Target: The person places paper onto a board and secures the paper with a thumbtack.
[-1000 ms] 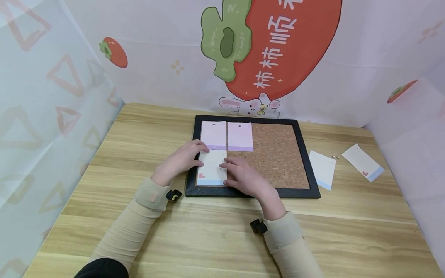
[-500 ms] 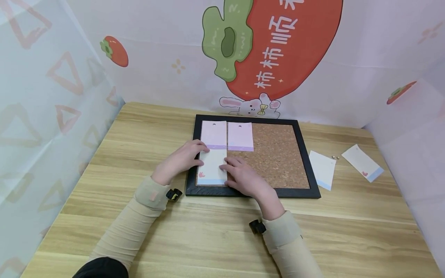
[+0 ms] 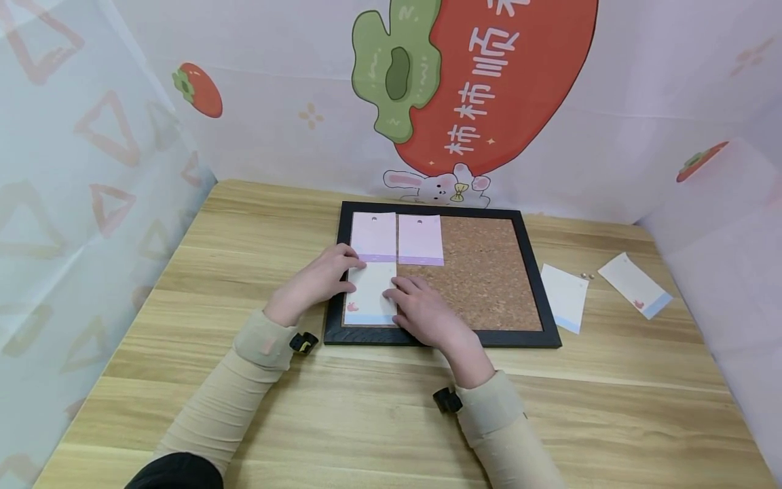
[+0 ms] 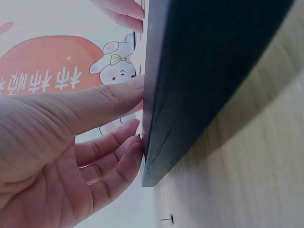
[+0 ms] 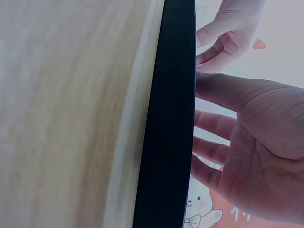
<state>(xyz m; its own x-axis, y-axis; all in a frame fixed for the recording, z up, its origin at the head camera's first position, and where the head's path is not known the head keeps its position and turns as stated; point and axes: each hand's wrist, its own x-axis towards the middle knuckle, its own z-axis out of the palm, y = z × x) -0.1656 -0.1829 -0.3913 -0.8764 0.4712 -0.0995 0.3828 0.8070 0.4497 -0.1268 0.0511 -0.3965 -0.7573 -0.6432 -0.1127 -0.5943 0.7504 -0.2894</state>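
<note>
A white note card with a blue band along its bottom lies on the black-framed corkboard, in the lower left. My left hand rests at its left edge, fingers slightly bent, fingertips on the card. From the other side my right hand touches the right edge with relaxed, spread fingers. Above the white card are two pinkish-purple note cards, a left one and a right one, each with a tack at its top. Both wrist views show fingertips right behind the frame's edge.
To the board's right lie two more white, blue-banded cards, a nearer one and a farther one, with small metal tacks between them. A thumbtack stands point-up on the wooden table in the left wrist view. Printed cloth walls surround the table.
Both hands stay at the white card's edges with hardly any motion. The whole head view shifts very slightly left.
</note>
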